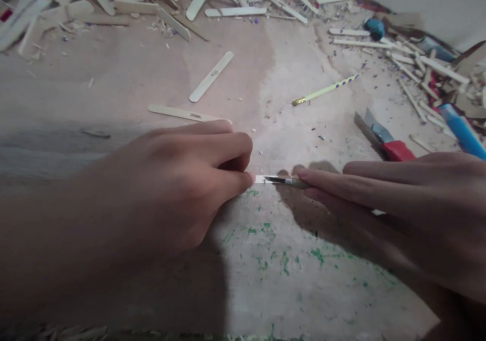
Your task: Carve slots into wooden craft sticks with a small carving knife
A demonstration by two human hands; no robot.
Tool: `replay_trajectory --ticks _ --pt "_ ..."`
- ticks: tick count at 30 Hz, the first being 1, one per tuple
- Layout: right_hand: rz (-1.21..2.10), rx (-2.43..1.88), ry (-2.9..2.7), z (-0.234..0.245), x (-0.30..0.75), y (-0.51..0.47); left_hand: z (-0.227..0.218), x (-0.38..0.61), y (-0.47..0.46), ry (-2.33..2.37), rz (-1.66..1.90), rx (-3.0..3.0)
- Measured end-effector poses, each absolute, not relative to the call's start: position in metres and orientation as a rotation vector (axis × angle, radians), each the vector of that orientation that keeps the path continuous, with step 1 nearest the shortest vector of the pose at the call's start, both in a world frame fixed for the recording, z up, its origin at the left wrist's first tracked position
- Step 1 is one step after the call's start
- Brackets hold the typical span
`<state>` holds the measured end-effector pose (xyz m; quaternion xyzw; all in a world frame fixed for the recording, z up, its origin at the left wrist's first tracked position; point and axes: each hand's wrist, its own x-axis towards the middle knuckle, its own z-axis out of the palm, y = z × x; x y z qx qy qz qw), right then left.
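Note:
My left hand [190,179] is closed, its thumb and finger pinching a pale wooden craft stick [259,179] against the board. Most of that stick is hidden under the hand. A craft knife [290,181] with a slim dark blade lies between the fingers of my right hand [395,199]. The blade tip rests on or just over a small dark mark on the stick, and I cannot tell how deep it goes. Just past my left knuckles lies a craft stick with a drawn mark [182,112]. Another marked stick [211,77] lies slanted farther off.
The wooden board [261,280] has green flecks. A yellow pencil [326,90] lies beyond the knife. Near my right hand are a red-handled tool with metal blades [395,146] and a blue tube-like object [463,131]. Loose sticks [235,11] and shavings heap along the back and right.

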<state>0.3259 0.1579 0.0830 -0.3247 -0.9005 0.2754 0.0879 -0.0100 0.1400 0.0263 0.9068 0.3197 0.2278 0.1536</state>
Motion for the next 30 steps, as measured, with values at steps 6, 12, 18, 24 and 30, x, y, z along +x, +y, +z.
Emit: replay_trajectory --ticks 6,12,18,24,30 --pt "0.686 -0.928 -2.733 0.080 0.322 0.162 0.030 -0.004 0.138 1.041 0.630 2.513" --pt "0.712 -0.842 -2.693 0.068 0.327 0.175 0.027 -0.001 0.137 1.051 0.681 2.557" --pt "1.275 -1.157 -2.315 0.062 0.326 0.177 0.019 -0.003 0.133 1.064 0.660 2.530" --pt "1.381 -1.242 -2.280 0.065 0.326 0.180 0.027 -0.003 0.132 1.068 0.629 2.583" --pt "0.912 -1.034 -2.558 0.071 0.325 0.172 0.030 -0.006 0.133 1.037 0.668 2.598"
